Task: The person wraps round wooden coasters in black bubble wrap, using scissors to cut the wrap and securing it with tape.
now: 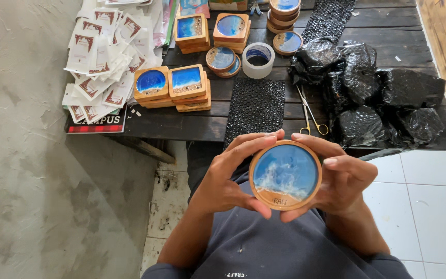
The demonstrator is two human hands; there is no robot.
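Overhead, dark plank table [192, 124], white tiles [429, 206].

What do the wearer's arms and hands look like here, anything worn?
Both hands, left and right, are bare: no gloves, rings or watch visible. Forearms are uncovered. A dark grey-blue top with small white lettering near the frame's bottom edge covers the torso.

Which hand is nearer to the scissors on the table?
Right. The right hand sits just below the scissors, while the left hand is farther off, across the round coaster.
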